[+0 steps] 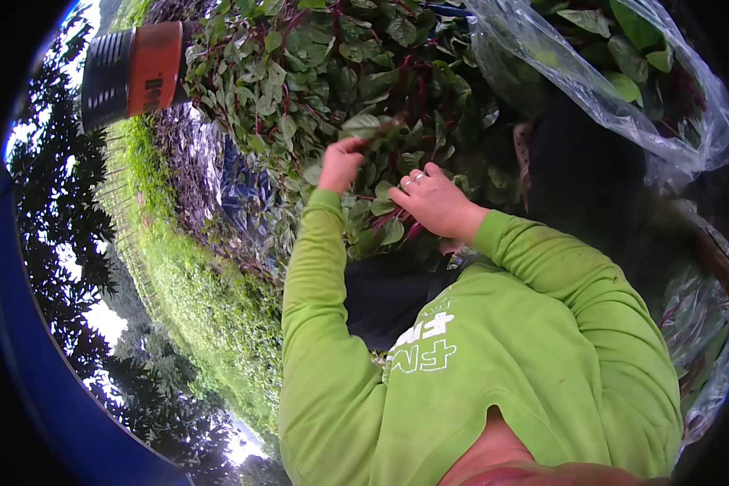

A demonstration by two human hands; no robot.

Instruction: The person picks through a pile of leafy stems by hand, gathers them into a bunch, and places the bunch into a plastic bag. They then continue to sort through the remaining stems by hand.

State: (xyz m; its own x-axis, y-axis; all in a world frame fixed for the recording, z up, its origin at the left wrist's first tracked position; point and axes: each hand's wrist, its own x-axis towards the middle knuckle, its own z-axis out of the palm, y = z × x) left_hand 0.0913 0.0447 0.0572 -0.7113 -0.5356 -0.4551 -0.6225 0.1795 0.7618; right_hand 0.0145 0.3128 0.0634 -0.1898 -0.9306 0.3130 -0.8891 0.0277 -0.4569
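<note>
Left hand (342, 168): fingertips pinched on a leafy sprig (362, 126), partly blurred, its long axis running roughly left to right. The sprig lies to the far left of the right hand (441, 201); the left hand is nearer, in contact. Right hand: fingers curled, apparently around a red-stemmed bunch (392, 232); underside of grip hidden. Leafy heap (300, 73) extends beyond both hands

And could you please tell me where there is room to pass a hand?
Room seems free over the dark trouser leg, bordered by the clear plastic bag and lime-green right sleeve. The pile of red-stemmed green leaves is crowded around the left hand and ringed right hand.
</note>
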